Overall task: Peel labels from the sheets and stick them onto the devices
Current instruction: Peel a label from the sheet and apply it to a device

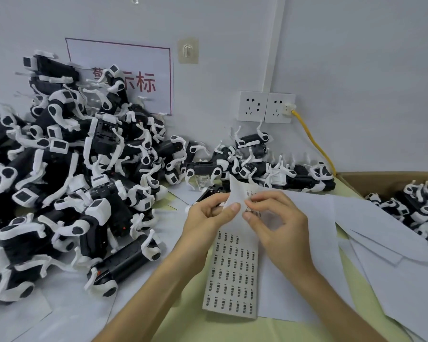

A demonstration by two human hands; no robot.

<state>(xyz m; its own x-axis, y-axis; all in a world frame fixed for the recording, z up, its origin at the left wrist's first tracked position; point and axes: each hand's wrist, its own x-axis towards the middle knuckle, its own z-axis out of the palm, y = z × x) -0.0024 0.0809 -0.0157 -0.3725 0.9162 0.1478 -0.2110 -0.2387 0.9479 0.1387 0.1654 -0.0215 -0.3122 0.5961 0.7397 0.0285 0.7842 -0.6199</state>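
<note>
label sheet (232, 275) running away, far end lifted, left hand (208, 214) and right hand (278, 219) pinching it

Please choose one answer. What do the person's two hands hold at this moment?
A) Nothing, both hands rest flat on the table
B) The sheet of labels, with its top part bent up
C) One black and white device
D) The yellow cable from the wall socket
B: the left hand and the right hand both pinch the upper part of the label sheet, whose top is bent up between them.
</note>
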